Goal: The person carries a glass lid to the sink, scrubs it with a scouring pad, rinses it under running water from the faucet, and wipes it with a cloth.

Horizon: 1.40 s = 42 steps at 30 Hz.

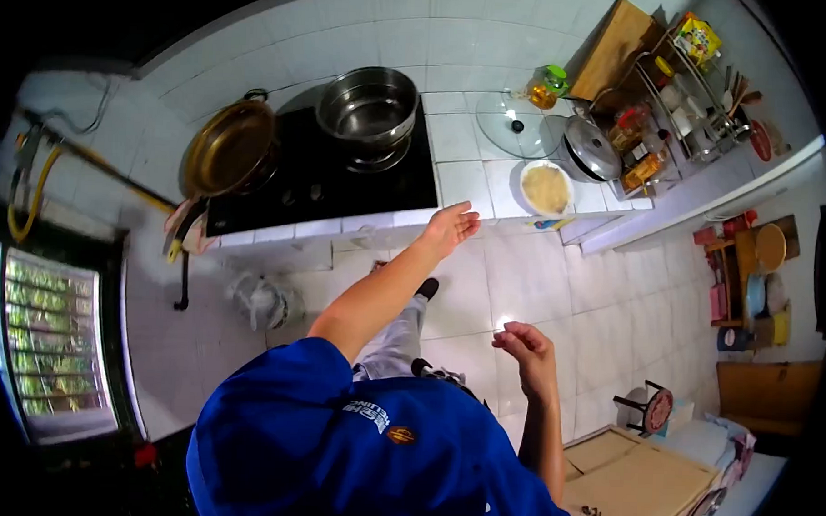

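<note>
My left hand (452, 226) reaches forward over the floor, just short of the counter's front edge. Its fingers are stretched out and it holds nothing. Beyond it and to its right, a white plate of pale, mashed-looking food (545, 189) lies on the tiled counter (464, 184). My right hand (528, 353) hangs in the air above the floor, lower and to the right. Its fingers are loosely bent, with nothing visible in them. Ahead on the black cooktop (293, 167) stand a steel pot (368, 111) and, at left, a brownish wok (230, 149).
A glass lid (513, 127), a lidded pan (591, 148) and a green-topped jar (546, 86) share the counter's right part. A cutting board (613, 48) leans beside a rack of bottles. A stool (655, 410) and a wooden table (637, 480) stand at lower right; a bagged bin (264, 300) at left.
</note>
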Available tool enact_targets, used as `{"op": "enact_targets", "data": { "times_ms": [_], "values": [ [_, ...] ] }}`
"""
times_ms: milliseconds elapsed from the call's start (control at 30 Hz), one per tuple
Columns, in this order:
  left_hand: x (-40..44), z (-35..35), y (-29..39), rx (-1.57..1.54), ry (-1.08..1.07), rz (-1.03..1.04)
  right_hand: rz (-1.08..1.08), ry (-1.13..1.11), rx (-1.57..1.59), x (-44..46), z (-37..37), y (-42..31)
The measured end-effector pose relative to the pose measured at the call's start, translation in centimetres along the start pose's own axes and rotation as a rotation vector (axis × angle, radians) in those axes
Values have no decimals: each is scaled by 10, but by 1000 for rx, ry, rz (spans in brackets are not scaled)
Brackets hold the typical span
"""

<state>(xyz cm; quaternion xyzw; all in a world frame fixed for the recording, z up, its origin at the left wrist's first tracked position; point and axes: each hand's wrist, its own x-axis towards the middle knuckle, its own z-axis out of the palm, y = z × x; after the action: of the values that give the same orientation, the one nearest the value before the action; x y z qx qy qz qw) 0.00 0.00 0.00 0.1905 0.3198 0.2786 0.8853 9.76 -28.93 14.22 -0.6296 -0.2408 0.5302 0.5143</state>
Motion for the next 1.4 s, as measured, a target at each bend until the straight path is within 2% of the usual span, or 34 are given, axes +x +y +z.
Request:
{"op": "enact_targets", "data": {
  "times_ms": [67,100,133,167,300,500,567,633,667,900,967,1400],
  "values": [
    [19,3,-5,-92,80,-7,-32,80,120,-11,-3,11],
    [103,0,-10,-172,129,-75,49,144,81,53,-23,-15],
    [110,-17,-20,-155,183,-120,125,220,126,51,-20,-7],
    [158,-10,14,-115,171,-93,102,275,168,91,-21,-17],
    [245,-2,31,-72,251,-164,144,385,244,144,-28,-41],
    [341,-7,33,19,216,-186,253,483,312,192,-31,-40],
    [372,-26,30,11,260,-256,284,493,332,200,-24,-34],
    [392,-26,28,-15,159,-246,305,514,334,206,-25,-37],
    [400,-29,30,10,181,-259,327,518,346,208,-23,-36],
    [409,-26,36,127,148,-186,376,549,349,220,-23,-37],
    [405,-34,38,70,160,-91,379,547,349,221,-20,-38],
    [285,-31,69,143,206,1,344,440,313,217,-11,-25]
  ]
}}
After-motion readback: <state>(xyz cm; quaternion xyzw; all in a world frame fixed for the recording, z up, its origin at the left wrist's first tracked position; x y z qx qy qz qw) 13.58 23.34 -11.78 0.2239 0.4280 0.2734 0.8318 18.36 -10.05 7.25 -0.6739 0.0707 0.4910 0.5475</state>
